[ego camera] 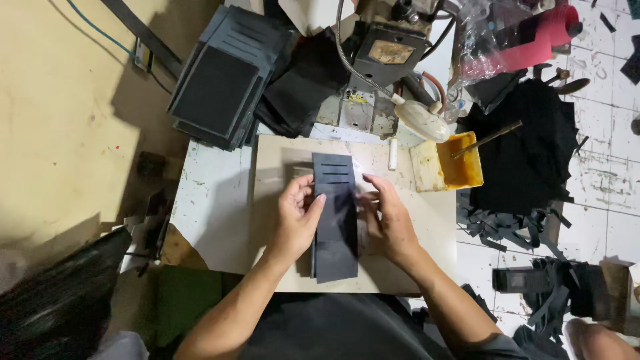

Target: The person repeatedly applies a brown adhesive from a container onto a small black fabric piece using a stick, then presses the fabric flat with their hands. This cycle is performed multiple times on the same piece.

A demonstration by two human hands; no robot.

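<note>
**Both hands on dark slotted panel at centre of board**

Dark grey panel [335, 220], long and narrow, lies flat on a pale board [407, 260] on the tabletop [210, 200]. Several horizontal slots cut across its far end. Long axis runs away from the person.

Left hand [298, 217]: fingers curled over the panel's left edge, thumb side up, gripping it about midway along.

Right hand [387, 217]: resting at the panel's right edge, fingers bent and touching the material; whether it pinches the edge or only presses on it, cannot tell.

Surroundings: stack of similar dark panels [223, 83] at far left of the tabletop. Yellow glue tray [459, 167] with a stick in it, just right of the board. White tube [393, 153] near the board's far edge. Black scraps [507, 223] on the floor to the right
</note>
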